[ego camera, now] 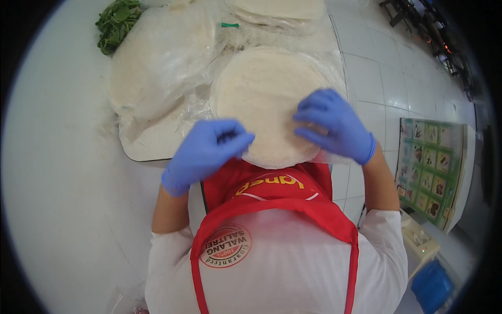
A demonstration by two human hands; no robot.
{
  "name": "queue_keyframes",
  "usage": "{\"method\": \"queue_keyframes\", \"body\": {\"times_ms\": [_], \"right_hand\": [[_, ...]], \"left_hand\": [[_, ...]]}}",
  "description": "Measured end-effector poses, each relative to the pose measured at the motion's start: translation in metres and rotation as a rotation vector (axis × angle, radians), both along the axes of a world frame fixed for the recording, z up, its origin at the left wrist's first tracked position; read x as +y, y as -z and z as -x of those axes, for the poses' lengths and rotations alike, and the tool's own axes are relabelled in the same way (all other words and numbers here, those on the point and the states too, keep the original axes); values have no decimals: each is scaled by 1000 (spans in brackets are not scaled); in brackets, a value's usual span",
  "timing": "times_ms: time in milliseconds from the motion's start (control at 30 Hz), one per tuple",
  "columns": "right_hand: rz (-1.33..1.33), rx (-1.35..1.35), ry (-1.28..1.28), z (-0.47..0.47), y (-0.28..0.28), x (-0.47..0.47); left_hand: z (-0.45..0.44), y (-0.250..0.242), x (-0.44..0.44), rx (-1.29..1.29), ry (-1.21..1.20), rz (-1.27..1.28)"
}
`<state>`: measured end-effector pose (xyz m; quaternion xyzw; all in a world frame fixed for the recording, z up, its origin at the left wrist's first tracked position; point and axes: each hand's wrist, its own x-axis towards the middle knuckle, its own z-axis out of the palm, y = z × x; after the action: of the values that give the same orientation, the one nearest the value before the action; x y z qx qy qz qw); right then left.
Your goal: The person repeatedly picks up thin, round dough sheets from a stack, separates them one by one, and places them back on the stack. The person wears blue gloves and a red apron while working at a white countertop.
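Observation:
A stack of thin, round, pale wrapper sheets (270,106) lies on plastic film in front of me, its near edge close to my red apron. My left hand (208,155), in a blue glove, is at the stack's near left edge with thumb and fingertips close together; whether they pinch a sheet cannot be told. Over the right side of the stack is my right hand (333,123), also blue-gloved, its fingers curved and a little apart, with nothing seen in them. A large plastic-wrapped bundle of pale sheets (160,62) sits left of the stack.
Green leaves (117,25) lie beyond the wrapped bundle. More round sheets (278,8) are at the far edge of view, near a small green strip (230,25). A white board (149,147) lies beneath. On the right stand a picture-covered cabinet (427,168) and a blue container (431,286).

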<state>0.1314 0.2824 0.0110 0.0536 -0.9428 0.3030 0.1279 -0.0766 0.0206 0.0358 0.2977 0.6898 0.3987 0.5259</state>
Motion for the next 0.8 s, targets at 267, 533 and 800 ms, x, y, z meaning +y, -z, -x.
{"method": "queue_keyframes", "body": {"times_ms": [267, 533, 800], "right_hand": [[-167, 36, 0, -17, 21, -69], [58, 86, 105, -13, 23, -90], [104, 23, 142, -15, 6, -94]], "left_hand": [[-59, 36, -46, -373, -138, 96], [-69, 22, -38, -422, -152, -26], [-73, 36, -32, -540, -585, -186]]}}
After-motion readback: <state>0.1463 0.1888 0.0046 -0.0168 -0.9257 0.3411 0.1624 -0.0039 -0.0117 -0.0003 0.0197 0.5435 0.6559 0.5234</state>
